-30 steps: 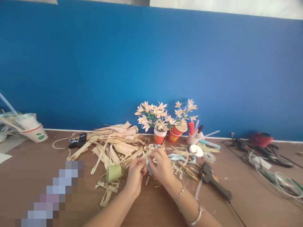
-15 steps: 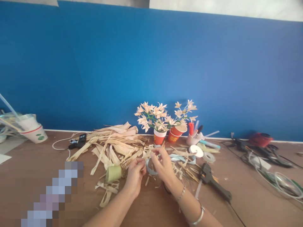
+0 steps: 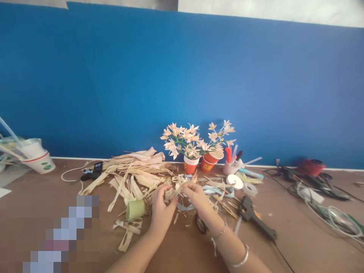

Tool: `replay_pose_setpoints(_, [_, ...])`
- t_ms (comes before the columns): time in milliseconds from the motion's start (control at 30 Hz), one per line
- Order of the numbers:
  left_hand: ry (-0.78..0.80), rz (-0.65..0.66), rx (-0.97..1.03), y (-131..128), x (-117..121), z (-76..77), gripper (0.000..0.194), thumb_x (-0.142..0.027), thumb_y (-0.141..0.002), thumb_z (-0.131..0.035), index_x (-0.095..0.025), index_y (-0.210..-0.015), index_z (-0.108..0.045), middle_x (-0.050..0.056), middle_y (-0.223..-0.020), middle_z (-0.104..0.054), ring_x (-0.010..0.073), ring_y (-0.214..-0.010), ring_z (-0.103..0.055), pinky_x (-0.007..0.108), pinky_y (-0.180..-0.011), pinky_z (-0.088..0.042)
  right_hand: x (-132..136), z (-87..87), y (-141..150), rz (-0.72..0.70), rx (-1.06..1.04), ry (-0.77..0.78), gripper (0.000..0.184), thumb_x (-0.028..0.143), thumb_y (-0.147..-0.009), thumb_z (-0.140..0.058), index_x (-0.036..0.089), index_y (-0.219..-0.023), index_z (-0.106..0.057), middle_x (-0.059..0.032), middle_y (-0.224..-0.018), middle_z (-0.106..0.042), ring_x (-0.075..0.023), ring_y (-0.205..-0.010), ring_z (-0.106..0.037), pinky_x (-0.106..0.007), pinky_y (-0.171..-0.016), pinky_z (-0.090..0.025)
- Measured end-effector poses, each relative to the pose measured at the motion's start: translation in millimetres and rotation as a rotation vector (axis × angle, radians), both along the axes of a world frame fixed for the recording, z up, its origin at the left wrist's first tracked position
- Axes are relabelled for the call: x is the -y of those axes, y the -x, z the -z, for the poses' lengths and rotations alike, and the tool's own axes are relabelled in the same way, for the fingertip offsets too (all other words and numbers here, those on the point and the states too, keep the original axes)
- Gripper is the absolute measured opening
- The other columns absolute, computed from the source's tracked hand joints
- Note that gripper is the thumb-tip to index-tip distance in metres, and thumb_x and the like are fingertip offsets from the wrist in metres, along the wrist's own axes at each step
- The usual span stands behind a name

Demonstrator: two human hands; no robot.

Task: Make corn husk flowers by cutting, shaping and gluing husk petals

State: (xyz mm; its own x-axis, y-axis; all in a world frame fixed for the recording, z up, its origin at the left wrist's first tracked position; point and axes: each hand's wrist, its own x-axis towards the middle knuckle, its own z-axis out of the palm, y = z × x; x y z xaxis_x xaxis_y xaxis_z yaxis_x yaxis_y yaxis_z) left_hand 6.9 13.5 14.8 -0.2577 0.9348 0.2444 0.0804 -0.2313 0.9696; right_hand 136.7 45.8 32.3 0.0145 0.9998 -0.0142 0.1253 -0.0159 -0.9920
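My left hand and my right hand meet over the brown table. Together they pinch a small pale husk flower between their fingertips. A light blue ribbon strip lies just under the right hand. Dry corn husk strips are heaped right behind and left of the hands. A green tape roll lies left of my left hand. Black scissors show beneath my right wrist.
Two orange cups of husk flowers stand at the blue wall. A black glue gun lies right of my right arm. Tape rolls, a pen cup, cables and a white paper cup lie around.
Both hands have risen slightly and shifted back, fingertips now pinching the small husk flower; the blue ribbon has dropped below the right hand and the scissors have come into view.
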Motion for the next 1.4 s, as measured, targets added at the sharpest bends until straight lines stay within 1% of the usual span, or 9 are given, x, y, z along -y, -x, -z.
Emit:
replay_pose_setpoints(100, [-0.074,-0.08,-0.136,-0.5,3.3,-1.4,0.027,-0.022,-0.068,-0.066,-0.02,-0.094,-0.065,0.007,-0.089,-0.065,0.0215,-0.078,-0.06,0.032,-0.069,-0.046,-0.2,-1.7,-1.1,0.001,0.008,-0.046,0.013,0.027,-0.063,-0.057,0.018,-0.053,-0.055,0.0014,-0.06,-0.055,-0.0143,-0.062,-0.05,-0.024,-0.061,-0.039])
replay_pose_setpoints(167, [0.032,-0.012,-0.105,-2.6,5.4,-1.7,0.027,-0.026,-0.071,-0.064,-0.018,-0.097,-0.063,0.0,-0.06,-0.06,0.0164,-0.053,-0.055,0.028,-0.054,-0.044,0.8,-3.4,-0.7,-0.013,0.02,-0.068,0.014,0.025,-0.063,-0.057,0.018,-0.051,-0.053,0.0009,-0.062,-0.055,-0.015,-0.065,-0.051,-0.025,-0.063,-0.039])
replay_pose_setpoints(233, [0.145,0.072,-0.022,-4.7,6.1,-0.8,0.028,-0.029,-0.073,-0.062,-0.016,-0.098,-0.061,-0.005,-0.045,-0.052,0.0149,-0.042,-0.051,0.025,-0.046,-0.041,2.8,-5.3,0.7,-0.04,0.047,-0.09,0.017,0.025,-0.064,-0.056,0.019,-0.049,-0.05,0.001,-0.062,-0.054,-0.0144,-0.063,-0.051,-0.025,-0.062,-0.039])
replay_pose_setpoints(433, [0.166,0.169,0.208,-4.7,1.5,2.3,0.019,-0.027,-0.068,-0.066,-0.015,-0.083,-0.064,0.006,-0.074,-0.07,0.0207,-0.069,-0.066,0.028,-0.06,-0.05,8.0,-7.5,4.6,-0.062,0.122,-0.146,0.018,0.023,-0.067,-0.055,0.019,-0.051,-0.049,0.0003,-0.066,-0.055,-0.0142,-0.065,-0.052,-0.025,-0.064,-0.04])
replay_pose_setpoints(1000, [0.139,0.182,0.282,-4.2,0.5,1.6,0.012,-0.025,-0.066,-0.067,-0.017,-0.063,-0.059,-0.003,-0.055,-0.06,0.0134,-0.054,-0.055,0.023,-0.055,-0.044,12.1,-19.2,1.4,-0.146,0.141,-0.195,0.021,0.022,-0.071,-0.057,0.018,-0.051,-0.052,-0.0005,-0.068,-0.057,-0.0152,-0.07,-0.054,-0.025,-0.068,-0.042])
replay_pose_setpoints(1167, [0.12,0.162,0.259,-2.9,0.0,5.2,0.011,-0.025,-0.066,-0.067,-0.017,-0.062,-0.059,-0.002,-0.054,-0.059,0.0138,-0.054,-0.055,0.024,-0.055,-0.044,11.0,-18.4,0.7,-0.159,0.121,-0.155,0.02,0.025,-0.071,-0.057,0.018,-0.053,-0.051,-0.0005,-0.067,-0.056,-0.0138,-0.063,-0.052,-0.025,-0.058,-0.041])
replay_pose_setpoints(1267, [0.12,0.149,0.259,-2.5,-1.3,5.4,0.01,-0.024,-0.065,-0.066,-0.017,-0.062,-0.06,-0.002,-0.054,-0.06,0.0145,-0.054,-0.056,0.025,-0.056,-0.045,13.4,-23.9,-0.1,-0.107,0.147,-0.099,0.008,0.027,-0.071,-0.055,0.019,-0.068,-0.054,0.001,-0.068,-0.055,-0.0118,-0.053,-0.048,-0.024,-0.05,-0.038])
replay_pose_setpoints(1333, [0.123,0.129,0.278,-2.6,-1.8,3.5,0.009,-0.023,-0.064,-0.066,-0.017,-0.062,-0.059,-0.002,-0.054,-0.06,0.0147,-0.054,-0.056,0.025,-0.056,-0.046,18.1,-31.6,-0.3,-0.065,0.213,-0.188,0.005,0.024,-0.072,-0.053,0.02,-0.075,-0.054,0.0005,-0.072,-0.055,-0.013,-0.057,-0.05,-0.024,-0.052,-0.039])
replay_pose_setpoints(1400, [0.117,0.105,0.289,-2.5,-1.5,0.5,0.01,-0.023,-0.063,-0.066,-0.017,-0.062,-0.059,-0.002,-0.054,-0.06,0.0148,-0.054,-0.056,0.025,-0.055,-0.045,24.7,-40.0,0.3,-0.072,0.321,-0.406,0.003,0.018,-0.072,-0.052,0.02,-0.074,-0.053,-0.002,-0.08,-0.055,-0.0161,-0.072,-0.053,-0.027,-0.063,-0.042])
